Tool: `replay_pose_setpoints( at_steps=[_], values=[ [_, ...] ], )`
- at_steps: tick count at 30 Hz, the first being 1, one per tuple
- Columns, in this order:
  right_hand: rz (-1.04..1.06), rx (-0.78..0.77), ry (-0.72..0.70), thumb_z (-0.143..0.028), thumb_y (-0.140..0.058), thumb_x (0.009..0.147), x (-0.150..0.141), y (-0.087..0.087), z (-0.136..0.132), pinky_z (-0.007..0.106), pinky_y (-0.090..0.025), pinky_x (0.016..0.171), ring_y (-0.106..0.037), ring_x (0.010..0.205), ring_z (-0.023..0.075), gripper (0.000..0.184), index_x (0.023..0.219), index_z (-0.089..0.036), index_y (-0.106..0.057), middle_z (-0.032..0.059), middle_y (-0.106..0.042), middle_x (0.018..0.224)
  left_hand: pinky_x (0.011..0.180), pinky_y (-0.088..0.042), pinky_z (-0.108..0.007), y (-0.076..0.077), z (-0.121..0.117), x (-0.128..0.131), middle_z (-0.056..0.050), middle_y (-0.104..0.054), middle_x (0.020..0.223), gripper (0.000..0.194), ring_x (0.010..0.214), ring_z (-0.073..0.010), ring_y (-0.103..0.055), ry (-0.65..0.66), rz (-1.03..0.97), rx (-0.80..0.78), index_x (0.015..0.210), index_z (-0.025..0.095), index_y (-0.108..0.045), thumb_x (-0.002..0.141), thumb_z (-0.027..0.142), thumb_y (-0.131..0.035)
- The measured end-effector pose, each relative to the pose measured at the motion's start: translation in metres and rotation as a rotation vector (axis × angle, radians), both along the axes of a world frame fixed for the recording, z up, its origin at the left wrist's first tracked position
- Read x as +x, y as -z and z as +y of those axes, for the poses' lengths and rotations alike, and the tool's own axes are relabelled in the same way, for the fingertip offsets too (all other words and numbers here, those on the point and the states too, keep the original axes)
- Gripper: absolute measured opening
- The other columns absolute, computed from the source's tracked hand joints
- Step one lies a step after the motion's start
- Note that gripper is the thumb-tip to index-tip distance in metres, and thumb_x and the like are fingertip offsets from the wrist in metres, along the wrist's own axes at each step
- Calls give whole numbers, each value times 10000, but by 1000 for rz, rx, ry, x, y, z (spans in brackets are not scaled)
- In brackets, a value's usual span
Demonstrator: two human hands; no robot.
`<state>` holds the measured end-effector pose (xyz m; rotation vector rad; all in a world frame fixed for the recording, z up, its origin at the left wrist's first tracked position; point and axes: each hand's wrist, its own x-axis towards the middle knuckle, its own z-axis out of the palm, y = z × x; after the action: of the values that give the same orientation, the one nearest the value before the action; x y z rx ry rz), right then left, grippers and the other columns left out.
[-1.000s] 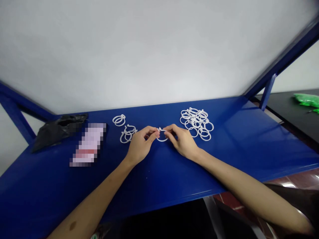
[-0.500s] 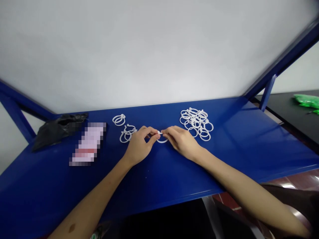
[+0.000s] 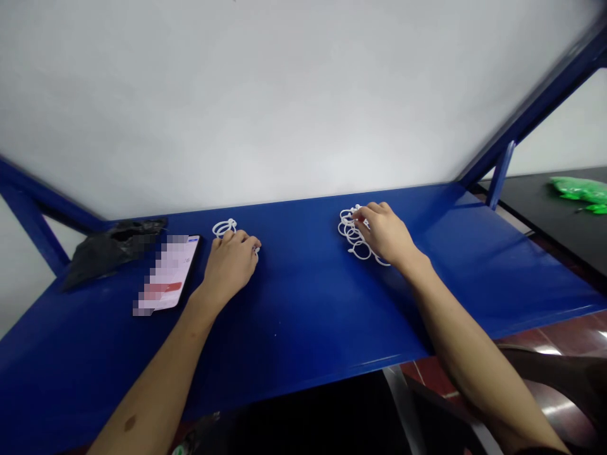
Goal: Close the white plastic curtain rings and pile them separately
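My left hand (image 3: 232, 265) is palm down over a small group of white plastic rings, its fingers loosely apart. A bit of one ring (image 3: 257, 251) shows by its fingertips, and the hand hides the others. Just behind it lie two closed rings (image 3: 222, 229). To the right, my right hand (image 3: 384, 232) reaches over a larger pile of white plastic rings (image 3: 361, 251), with thumb and forefinger pinched together at a ring on top. The palm covers part of that pile. The rings have small knobs or clasps.
A phone (image 3: 164, 287) with a partly blurred screen lies on the blue table (image 3: 294, 303) at left, beside a crumpled black plastic bag (image 3: 104, 249). Blue metal struts (image 3: 500, 174) rise at both ends. A green bundle (image 3: 576, 189) rests on a dark surface at right.
My hands have parted from the ring they held together in the middle. The left went left to the small group, the right went right to the larger pile. That ring has left the middle.
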<state>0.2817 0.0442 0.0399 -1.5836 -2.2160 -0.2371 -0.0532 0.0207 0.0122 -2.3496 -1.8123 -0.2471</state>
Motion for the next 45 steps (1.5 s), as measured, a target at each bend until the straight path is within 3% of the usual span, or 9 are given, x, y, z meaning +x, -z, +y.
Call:
replay_pose_setpoints(
  at_steps=[5, 12, 16, 20, 26, 33, 35, 39, 45],
  values=[
    [-72, -57, -145, -198, -518, 959, 1, 6, 3, 399, -487, 804, -530, 932, 268, 232, 1123, -195, -683, 102, -706, 1030, 808, -419, -474, -2, -1, 3, -109, -714, 989, 258, 1014, -342, -557, -16, -21, 65, 955, 247, -710, 929, 283, -456],
    [-106, 15, -145, -230, -527, 965, -8, 6, 0, 467, -500, 872, -532, 982, 302, 283, 1203, -178, -670, 133, -705, 1053, 807, -391, -465, -9, -3, 9, -81, -731, 915, 163, 981, -344, -558, -45, -153, 109, 966, 253, -671, 916, 272, -517],
    [-38, 28, -237, -255, -499, 996, -20, 5, -7, 487, -481, 956, -541, 1029, 300, 304, 1237, -153, -653, 147, -684, 1100, 824, -401, -448, -9, -3, 14, -69, -716, 902, 125, 967, -323, -572, -23, -183, 130, 956, 245, -651, 916, 259, -534],
    [127, -67, -387, -334, -487, 1018, -40, 12, -21, 484, -478, 998, -578, 1080, 276, 350, 1320, -192, -593, 128, -662, 1173, 878, -425, -420, -12, -6, 23, -39, -693, 882, 103, 903, -262, -597, 54, -340, 178, 980, 231, -635, 917, 249, -554],
    [393, -284, -511, -443, -540, 999, -76, 26, -44, 385, -551, 859, -656, 974, 216, 422, 1339, -193, -522, 100, -683, 1127, 837, -463, -367, -15, -18, 41, -13, -689, 860, 84, 841, -207, -613, 191, -504, 178, 933, 227, -652, 907, 233, -572],
    [619, -323, -516, -259, -548, 987, -84, 27, -48, 272, -525, 698, -659, 753, 140, 85, 1031, -191, -578, 31, -698, 918, 822, -480, -341, -11, -28, 57, 5, -680, 805, 62, 819, -178, -598, 295, -586, 122, 888, 220, -653, 903, 207, -594],
    [661, -326, -514, -251, -553, 981, -84, 28, -46, 257, -519, 680, -656, 733, 129, 66, 1003, -196, -580, 22, -698, 901, 825, -492, -332, -10, -29, 57, 8, -686, 827, 45, 822, -168, -605, 280, -646, 81, 922, 224, -663, 895, 229, -628],
    [712, -275, -483, -255, -574, 976, -83, 27, -44, 246, -511, 659, -663, 734, 130, 68, 988, -198, -608, 16, -710, 876, 811, -520, -311, -10, -27, 53, 9, -712, 898, 205, 837, -159, -638, 186, -779, -38, 1050, 251, -680, 855, 303, -714],
    [768, -244, -460, -281, -603, 975, -82, 26, -42, 239, -506, 634, -618, 610, 99, 93, 977, -195, -639, -14, -681, 774, 778, -525, -301, -15, -24, 49, 10, -701, 832, 117, 799, -159, -649, 166, -794, -156, 948, 253, -717, 836, 283, -721]
  ],
)
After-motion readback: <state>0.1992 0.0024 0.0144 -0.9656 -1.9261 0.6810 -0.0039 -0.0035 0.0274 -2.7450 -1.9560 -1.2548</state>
